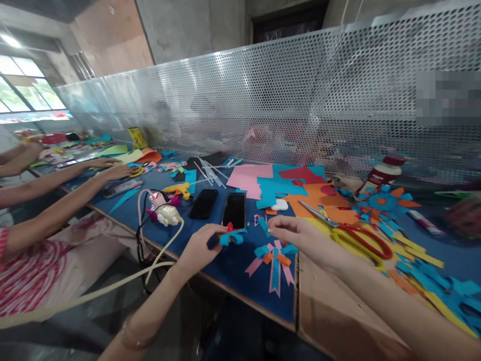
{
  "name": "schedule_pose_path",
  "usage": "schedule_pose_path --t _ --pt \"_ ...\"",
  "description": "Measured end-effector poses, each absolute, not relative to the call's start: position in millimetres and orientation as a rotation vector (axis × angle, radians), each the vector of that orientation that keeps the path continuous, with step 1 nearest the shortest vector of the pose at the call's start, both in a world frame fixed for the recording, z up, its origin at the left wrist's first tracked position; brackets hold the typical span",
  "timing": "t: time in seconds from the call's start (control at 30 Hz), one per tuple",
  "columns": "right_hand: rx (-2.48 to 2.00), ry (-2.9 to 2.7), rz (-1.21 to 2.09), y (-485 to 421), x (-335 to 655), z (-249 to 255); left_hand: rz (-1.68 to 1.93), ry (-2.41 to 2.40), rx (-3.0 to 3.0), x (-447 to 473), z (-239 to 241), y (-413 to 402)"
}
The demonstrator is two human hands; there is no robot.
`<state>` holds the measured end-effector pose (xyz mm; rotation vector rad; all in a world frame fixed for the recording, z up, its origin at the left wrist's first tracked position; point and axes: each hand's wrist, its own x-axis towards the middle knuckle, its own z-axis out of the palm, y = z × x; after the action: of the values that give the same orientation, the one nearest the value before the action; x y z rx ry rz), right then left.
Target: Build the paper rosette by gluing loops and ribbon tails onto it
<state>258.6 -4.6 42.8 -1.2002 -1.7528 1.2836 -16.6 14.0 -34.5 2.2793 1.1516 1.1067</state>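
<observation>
The blue paper bow (232,237), with bits of red and orange, is at the near end of the middle phone (234,209). My left hand (201,248) pinches its side, I think so the soft loops don't get squashed. My right hand (296,235), to the right of that phone, has a tiny blue strip (264,227) in its fingertips; it looks too little for a big grip. My hands are apart. Nearer than the phone and to its right, a pink and blue ribbon (275,268) lies with its tails spread, maybe so they don't bend. Farther right of the phone, the scissors (335,223) have their handles toward my side, easy to grab. A black phone (204,203) lies just left of the middle one. Past it on the left is the yellow glue gun (178,189), probably there to be near the power socket (168,214). Beyond the middle phone are pink paper (250,176) and thin white sticks (212,175), set back, perhaps to leave me room. A metal screen (285,90) stands behind.
</observation>
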Motion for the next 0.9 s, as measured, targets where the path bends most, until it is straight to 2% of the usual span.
schedule_pose_path --t 0.13,0.27,0.43,0.53,0.8,0.9 --pt "-1.157 -1.619 1.419 -5 259 40 1.216 1.221 1.883 -14 -28 12" --pt "-1.108 -1.525 1.479 -7 258 39 1.373 0.996 1.258 -6 -23 9" --pt "-1.047 -1.645 1.36 -14 254 47 1.273 0.748 0.944 10 -14 -1" --pt "-1.03 -1.789 1.141 -20 251 55 1.21 0.653 0.855 20 -9 -9" --pt "-1.006 -2.02 0.084 -32 255 55 1.139 0.636 0.683 36 -3 -18" --pt "-1.01 -2.03 -0.103 -32 257 52 1.179 0.67 0.694 40 -2 -18"
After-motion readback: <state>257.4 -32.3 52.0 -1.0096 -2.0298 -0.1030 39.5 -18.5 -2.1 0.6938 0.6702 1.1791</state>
